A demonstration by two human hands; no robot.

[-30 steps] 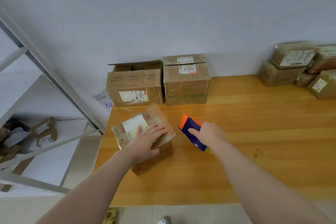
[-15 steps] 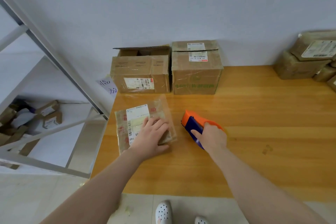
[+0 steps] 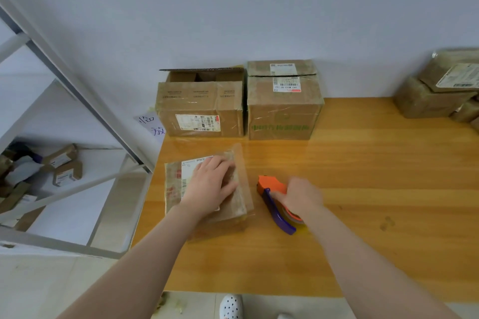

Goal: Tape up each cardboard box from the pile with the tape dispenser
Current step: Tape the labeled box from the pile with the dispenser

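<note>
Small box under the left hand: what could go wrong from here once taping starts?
1. The left hand lies flat across the top of the small box, so the tape dispenser held in the right hand may run its cutter into the fingers.
2. The small box sits near the left edge of the table; a hard pull of tape could slide it off.
</note>
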